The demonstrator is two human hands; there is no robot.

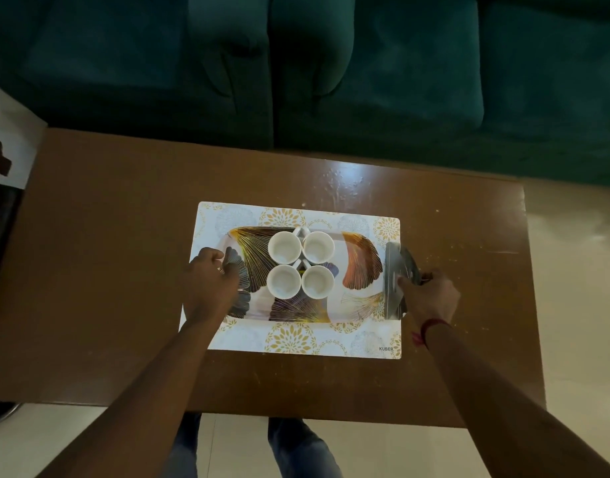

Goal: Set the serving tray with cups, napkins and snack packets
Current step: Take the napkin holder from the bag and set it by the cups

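Spanning the view, the brown table (90, 236) carries a patterned placemat (296, 343) with the serving tray (358, 267) on it. Four empty white cups (284, 247) stand clustered mid-tray. Left hand (210, 288) grips the tray's left end; right hand (431, 298) grips its right end.

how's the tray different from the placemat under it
The placemat is larger, a flat rectangle with small gold flower medallions. The tray is smaller and round-ended, with big brown-gold fan leaves. The tray carries four white cups; the placemat carries only the tray. The left hand and right hand grip the tray's ends; neither holds the placemat. Both have a pale ground and lie lengthwise the same way.
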